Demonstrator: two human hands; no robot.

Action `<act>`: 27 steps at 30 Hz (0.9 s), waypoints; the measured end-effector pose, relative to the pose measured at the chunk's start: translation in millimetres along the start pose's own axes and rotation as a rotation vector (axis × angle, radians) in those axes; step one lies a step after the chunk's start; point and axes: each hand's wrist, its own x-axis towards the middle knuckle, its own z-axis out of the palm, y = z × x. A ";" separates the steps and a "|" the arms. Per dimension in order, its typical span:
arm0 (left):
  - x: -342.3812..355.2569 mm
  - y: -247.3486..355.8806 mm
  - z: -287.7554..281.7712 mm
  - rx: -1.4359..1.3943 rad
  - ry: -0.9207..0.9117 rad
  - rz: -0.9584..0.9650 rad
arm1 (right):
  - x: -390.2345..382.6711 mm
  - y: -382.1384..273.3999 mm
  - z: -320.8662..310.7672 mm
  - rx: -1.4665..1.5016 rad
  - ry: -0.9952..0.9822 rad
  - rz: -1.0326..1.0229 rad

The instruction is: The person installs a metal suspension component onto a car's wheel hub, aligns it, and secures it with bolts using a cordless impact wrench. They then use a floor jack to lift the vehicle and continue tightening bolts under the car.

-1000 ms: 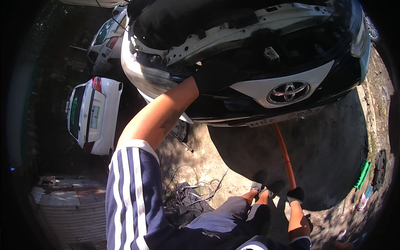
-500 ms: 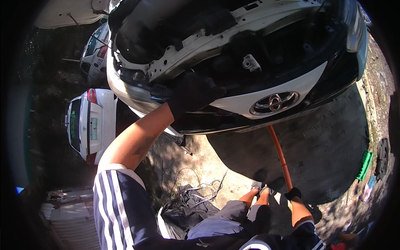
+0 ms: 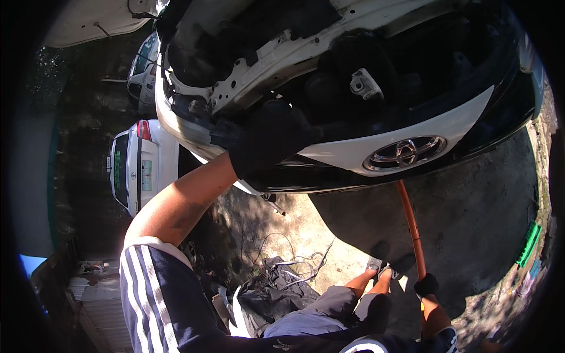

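Observation:
My left hand [image 3: 273, 138], in a black glove, rests at the upper front edge of a white car [image 3: 347, 150], beside the grille. Its fingers merge with the dark engine bay, so their shape and any grip are hidden. Low on the right, my black-gloved right hand [image 3: 426, 285] is closed around a long orange jack handle [image 3: 410, 220]. The handle runs up under the front bumper, where its far end is out of sight. Above the grille, the open engine bay shows a pale metal bracket [image 3: 366, 85].
Black cloth [image 3: 271, 300] and a loose cable [image 3: 306, 265] lie on the ground left of my legs. Another white car [image 3: 150, 167] stands at the left. A green plastic piece [image 3: 528, 244] lies at the far right. A raised panel [image 3: 94, 20] shows at upper left.
The whole view has shifted, so the car appears farther right. My right hand and the jack handle have come slightly nearer me. My left hand stays by the grille.

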 end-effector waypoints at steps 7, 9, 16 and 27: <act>-11.9 -3.2 8.9 -0.377 -0.176 -0.315 | -2.7 -12.6 15.6 -0.149 -0.076 -0.077; -21.0 0.1 4.2 -0.443 -0.206 -0.426 | -57.0 -55.1 -35.9 -0.155 -0.012 -0.196; -21.2 -4.0 20.8 -0.291 0.035 -0.210 | -80.2 -82.8 -84.5 -0.028 -0.005 -0.296; -12.7 -2.0 -0.9 -0.274 -0.120 -0.161 | -23.8 -24.0 6.0 -0.041 -0.035 -0.078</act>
